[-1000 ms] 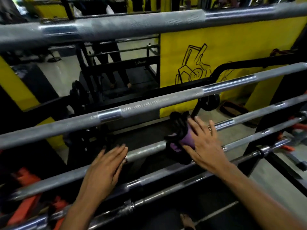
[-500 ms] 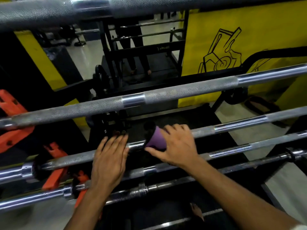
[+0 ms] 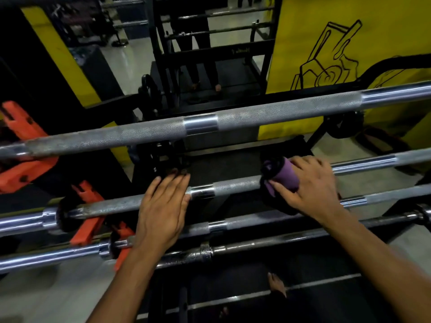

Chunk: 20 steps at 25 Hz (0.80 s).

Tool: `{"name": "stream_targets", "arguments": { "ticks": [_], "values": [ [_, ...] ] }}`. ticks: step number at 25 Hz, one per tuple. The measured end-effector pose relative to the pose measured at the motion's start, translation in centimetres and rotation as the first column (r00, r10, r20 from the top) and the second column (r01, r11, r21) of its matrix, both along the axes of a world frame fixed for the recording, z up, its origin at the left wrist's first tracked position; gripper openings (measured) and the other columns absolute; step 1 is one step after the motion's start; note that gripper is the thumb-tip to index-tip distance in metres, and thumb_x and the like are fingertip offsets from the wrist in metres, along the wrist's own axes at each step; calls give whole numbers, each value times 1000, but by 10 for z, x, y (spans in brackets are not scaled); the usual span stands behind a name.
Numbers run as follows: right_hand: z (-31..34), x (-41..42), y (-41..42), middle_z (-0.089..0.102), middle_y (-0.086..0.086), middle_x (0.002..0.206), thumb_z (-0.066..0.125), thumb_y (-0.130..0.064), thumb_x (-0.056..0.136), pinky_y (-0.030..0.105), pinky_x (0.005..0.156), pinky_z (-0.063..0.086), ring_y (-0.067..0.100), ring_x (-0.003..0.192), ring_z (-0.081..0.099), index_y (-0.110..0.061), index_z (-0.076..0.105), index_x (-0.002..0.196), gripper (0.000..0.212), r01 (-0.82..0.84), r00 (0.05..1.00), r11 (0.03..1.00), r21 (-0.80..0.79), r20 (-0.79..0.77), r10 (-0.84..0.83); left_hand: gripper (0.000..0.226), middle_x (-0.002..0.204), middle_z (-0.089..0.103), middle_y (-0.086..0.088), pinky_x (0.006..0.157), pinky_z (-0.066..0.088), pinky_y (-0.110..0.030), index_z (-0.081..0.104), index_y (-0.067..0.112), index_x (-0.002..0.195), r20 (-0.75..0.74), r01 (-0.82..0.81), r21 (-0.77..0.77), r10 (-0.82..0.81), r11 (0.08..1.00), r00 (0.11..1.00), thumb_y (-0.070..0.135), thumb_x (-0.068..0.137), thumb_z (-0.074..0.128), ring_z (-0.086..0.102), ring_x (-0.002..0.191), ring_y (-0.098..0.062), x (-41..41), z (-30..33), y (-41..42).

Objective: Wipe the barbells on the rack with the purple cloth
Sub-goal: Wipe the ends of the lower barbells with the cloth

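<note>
1. Several steel barbells lie side by side on a black rack (image 3: 210,54), running from 9 o'clock to 3 o'clock and rising a little toward the right
2. The left hand (image 3: 162,208) lies flat on the second barbell (image 3: 235,186) from the top, just below centre; its grip is released, with straight fingers side by side over the bar beside a smooth collar
3. The right hand (image 3: 310,186) sits on the same bar toward 3 o'clock, its grip grasping the purple cloth (image 3: 283,178); the fingers curl over the cloth and press it against the bar
4. The purple cloth is wrapped round the second barbell, just right of centre, with dark fabric bunched at its left edge and under the bar
5. The top barbell (image 3: 268,113) crosses above both hands, its knurled length broken by a smooth band
6. Two more bars pass under the forearms toward 6 o'clock
7. Orange holders (image 3: 25,145) stand at 9 o'clock, beside the bar ends
8. A yellow panel (image 3: 303,43) with a black line drawing stands at 1 o'clock behind the rack
9. A bare foot (image 3: 276,285) shows at 6 o'clock on the floor
</note>
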State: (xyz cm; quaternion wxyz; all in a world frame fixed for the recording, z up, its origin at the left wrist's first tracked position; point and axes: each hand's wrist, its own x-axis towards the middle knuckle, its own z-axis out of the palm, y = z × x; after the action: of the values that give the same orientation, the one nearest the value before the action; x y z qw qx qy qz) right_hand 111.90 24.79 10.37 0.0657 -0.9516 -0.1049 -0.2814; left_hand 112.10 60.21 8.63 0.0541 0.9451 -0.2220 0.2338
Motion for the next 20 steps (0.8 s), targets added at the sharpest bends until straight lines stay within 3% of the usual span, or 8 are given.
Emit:
{"name": "stream_targets", "arguments": {
  "ticks": [2,5,9,15,18,20],
  "values": [
    [4,7,52,64,3,83,54,-70,83,42,70,43,30,77,59,-18,68,93,54,-34,999,999,-36,-24,33,45,149,51,-1,119,28,-44,49,12,146,4,0,3,0,1000,1000,27,106,37,41,143,-20,0,-1,1],
    [7,10,115,66,1,87,55,-75,79,40,72,41,28,79,59,-23,69,100,57,-131,987,990,-51,-98,125,46,149,52,-2,119,28,-43,50,12,145,-11,-5,-2,5,1000,1000,28,105,35,41,142,-21,1,-2,2],
    [1,2,82,67,4,111,59,-63,77,42,83,46,30,95,61,-22,61,120,59,-252,963,966,-62,-112,244,47,147,53,-2,119,27,-42,50,12,145,-32,-6,-8,6,1000,999,29,104,35,43,141,-21,1,-1,2],
    [-2,-9,-14,66,14,94,55,-54,87,44,82,42,35,86,59,-4,69,102,54,15,1000,997,77,-5,-15,48,146,54,-3,119,26,-45,51,12,145,-43,-17,-3,17,1000,999,32,106,30,42,142,-21,-1,3,-1],
    [1,-7,13,65,10,86,55,-55,84,44,81,42,34,82,59,-9,68,93,49,127,992,981,150,-9,-127,49,146,54,-3,120,26,-45,51,12,145,-39,-26,1,26,1000,999,32,106,29,42,142,-20,-2,3,0],
    [1,-2,61,66,6,88,57,-58,80,43,81,41,31,82,59,-13,70,95,50,78,996,991,108,-50,-73,49,146,55,-3,119,27,-45,52,12,144,-39,-31,-3,31,1000,999,32,106,29,42,142,-20,-1,4,-1]
  ]
}}
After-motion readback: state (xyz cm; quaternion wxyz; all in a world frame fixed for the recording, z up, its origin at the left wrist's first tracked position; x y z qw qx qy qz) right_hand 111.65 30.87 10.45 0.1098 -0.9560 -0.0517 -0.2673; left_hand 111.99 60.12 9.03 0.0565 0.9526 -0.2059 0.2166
